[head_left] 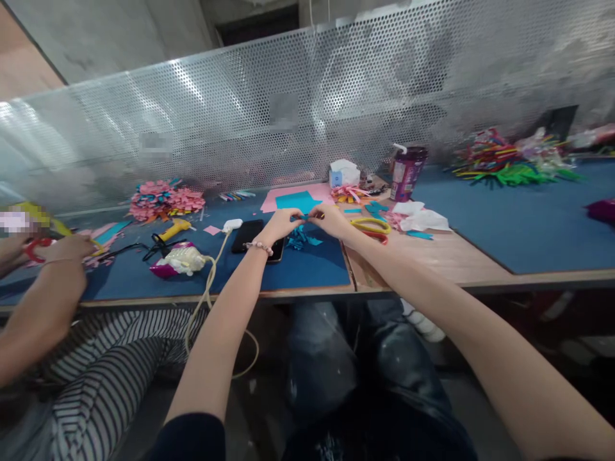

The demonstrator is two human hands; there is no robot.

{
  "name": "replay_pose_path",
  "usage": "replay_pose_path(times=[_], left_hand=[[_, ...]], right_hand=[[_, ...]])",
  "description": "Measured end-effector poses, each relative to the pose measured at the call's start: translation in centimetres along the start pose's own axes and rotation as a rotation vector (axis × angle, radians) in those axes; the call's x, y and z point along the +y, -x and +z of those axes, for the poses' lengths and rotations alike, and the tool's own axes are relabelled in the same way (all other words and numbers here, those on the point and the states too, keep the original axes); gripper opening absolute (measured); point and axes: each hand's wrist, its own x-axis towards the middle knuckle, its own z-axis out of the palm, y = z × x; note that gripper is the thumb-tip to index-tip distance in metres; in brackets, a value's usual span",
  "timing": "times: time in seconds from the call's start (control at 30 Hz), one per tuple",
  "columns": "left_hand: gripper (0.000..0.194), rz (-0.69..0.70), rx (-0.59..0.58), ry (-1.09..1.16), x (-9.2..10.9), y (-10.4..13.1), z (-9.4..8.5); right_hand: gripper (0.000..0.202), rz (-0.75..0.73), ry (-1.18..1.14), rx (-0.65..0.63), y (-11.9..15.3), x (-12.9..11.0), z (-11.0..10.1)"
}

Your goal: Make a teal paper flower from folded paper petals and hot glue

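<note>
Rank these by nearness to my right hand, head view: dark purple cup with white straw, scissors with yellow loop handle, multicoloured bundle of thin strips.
From the right hand:
1. Scissors: just right, beside the forearm.
2. Purple cup: farther right, toward the perforated screen.
3. Multicoloured bundle: far right, on the blue surface.

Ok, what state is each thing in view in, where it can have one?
Left hand: pinching blue paper
Right hand: pinching blue paper
Drink cup: upright, lidded, straw in
Yellow-handled scissors: lying unheld
Yellow glue gun: lying unheld
Blue sheet: lying on pink sheet
Co-worker's red-handled scissors: held
</note>
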Motion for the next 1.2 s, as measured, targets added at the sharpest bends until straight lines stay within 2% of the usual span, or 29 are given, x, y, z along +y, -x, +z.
replay_pose_path(times=[0.13, 0.6, 1.2], left_hand=[[0.023, 0.020, 0.018, 0.010, -0.14, -0.09, 0.02], [0.018, 0.024, 0.024, 0.015, -0.49, -0.14, 0.21], [0.020, -0.011, -0.021, 0.022, -0.12, 0.14, 0.43]], right_hand=[[0.017, -0.001, -0.008, -0.002, 0.03, -0.44, -0.03], [0.013, -0.010, 0.086, -0.033, 0.09, -0.81, 0.05], [0.013, -0.209, 0.315, -0.076, 0.62, -1.01, -0.28]])
